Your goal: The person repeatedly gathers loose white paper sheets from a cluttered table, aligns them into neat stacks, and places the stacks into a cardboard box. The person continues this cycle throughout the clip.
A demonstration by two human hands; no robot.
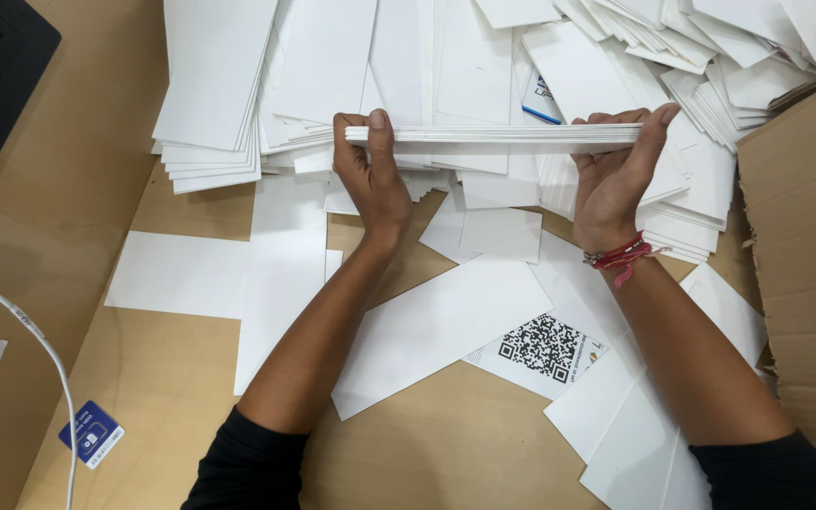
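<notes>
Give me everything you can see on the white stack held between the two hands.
The stack is a thin bundle of long white cards, paper or thin card by the look, seen edge-on and level. The left hand grips its left end and the right hand its right end. It is held above a heap of loose white cards.

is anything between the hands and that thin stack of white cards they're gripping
Nothing visible: the left hand and the right hand clamp the ends of the thin stack of white cards directly, held edge-on above the heap of loose white cards.
</notes>
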